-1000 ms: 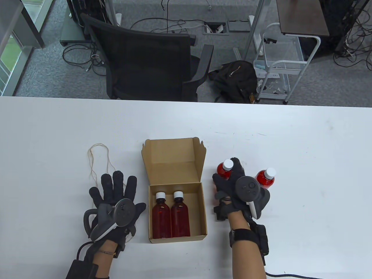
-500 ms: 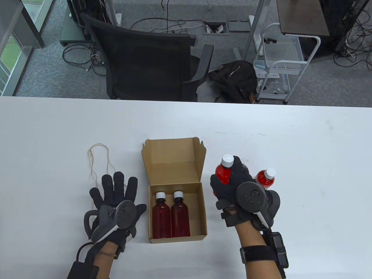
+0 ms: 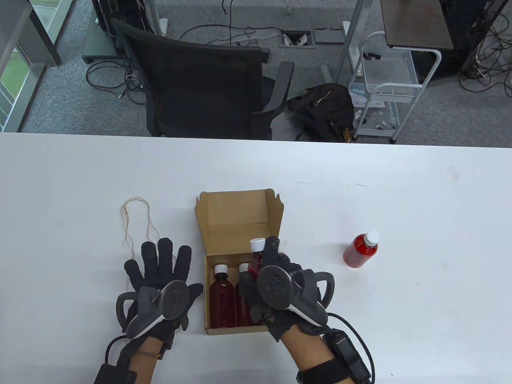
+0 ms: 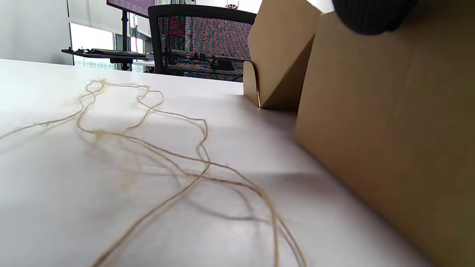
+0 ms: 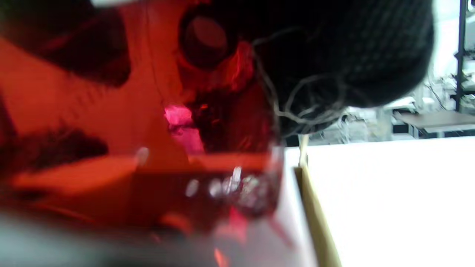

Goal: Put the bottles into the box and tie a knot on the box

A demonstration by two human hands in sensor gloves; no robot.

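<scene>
An open cardboard box (image 3: pixel 208 296) sits near the table's front edge, lid (image 3: pixel 236 218) folded back. Two red bottles with white caps lie in it; the left one (image 3: pixel 221 294) shows fully, the second (image 3: pixel 241 280) is partly behind my right hand. My right hand (image 3: pixel 272 280) grips a third red bottle (image 3: pixel 257 250) over the box's right side; it fills the right wrist view (image 5: pixel 148 129). A fourth bottle (image 3: pixel 361 250) stands alone on the table to the right. My left hand (image 3: pixel 160 276) lies flat, fingers spread, left of the box, on a thin string (image 3: pixel 132 224) (image 4: pixel 178 159).
The box wall (image 4: pixel 389 129) rises close by in the left wrist view. A black office chair (image 3: pixel 200 80), a backpack (image 3: pixel 324 108) and a white cart (image 3: pixel 384 88) stand on the floor beyond the table's far edge.
My right hand lifted one red bottle off the table and carried it left, over the box. The other bottle stayed standing on the right. The left hand barely moved.
</scene>
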